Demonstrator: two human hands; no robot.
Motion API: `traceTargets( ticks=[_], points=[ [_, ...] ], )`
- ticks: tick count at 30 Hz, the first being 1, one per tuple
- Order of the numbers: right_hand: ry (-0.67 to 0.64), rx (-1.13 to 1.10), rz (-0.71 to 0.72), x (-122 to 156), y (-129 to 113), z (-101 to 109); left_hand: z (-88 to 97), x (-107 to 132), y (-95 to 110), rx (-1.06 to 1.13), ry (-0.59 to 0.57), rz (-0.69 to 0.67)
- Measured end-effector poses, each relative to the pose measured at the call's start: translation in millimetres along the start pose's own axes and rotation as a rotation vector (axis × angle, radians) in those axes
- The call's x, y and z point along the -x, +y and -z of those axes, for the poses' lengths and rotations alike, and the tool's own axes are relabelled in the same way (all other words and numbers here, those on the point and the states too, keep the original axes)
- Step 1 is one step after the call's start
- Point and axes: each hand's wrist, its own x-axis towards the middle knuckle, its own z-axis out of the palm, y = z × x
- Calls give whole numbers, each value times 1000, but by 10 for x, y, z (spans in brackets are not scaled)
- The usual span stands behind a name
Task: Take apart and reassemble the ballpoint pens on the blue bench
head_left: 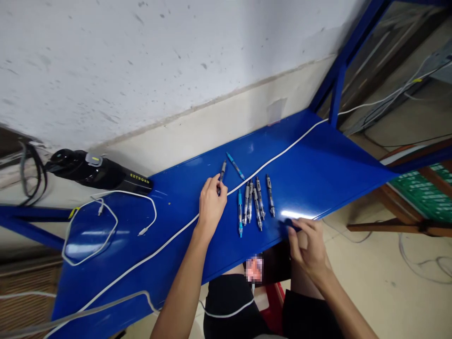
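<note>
My left hand is closed around a dark grey pen, its tip pointing toward the wall. Just right of it a light-blue pen lies slanted, close to a white cable. A second light-blue pen rests below that cable, beside a loose row of several grey-and-clear pens. One grey pen lies slightly apart at the row's right end. Near the shelf's front edge, my right hand has its thumb and fingers pinched together. Something dark and blurred shows at its fingertips; I cannot tell what.
The blue shelf runs along the wall. A white cable crosses it lengthwise. At the left stand a black bottle and a coiled white charging cable. A dark flat device lies over my lap. Blue frame posts rise at right.
</note>
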Motion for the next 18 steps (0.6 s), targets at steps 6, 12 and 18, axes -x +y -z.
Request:
traceTargets(
  ticks=[6, 12, 18],
  points=[
    [-301, -265, -664, 1243, -79, -392, 63, 11, 24, 489, 99, 183],
    [-647, -252, -925, 2089, 149, -868, 97, 55, 291, 873, 44, 184],
    [-793, -261, -968, 2266, 211, -934, 122, 139, 468, 883, -77, 15]
  ],
)
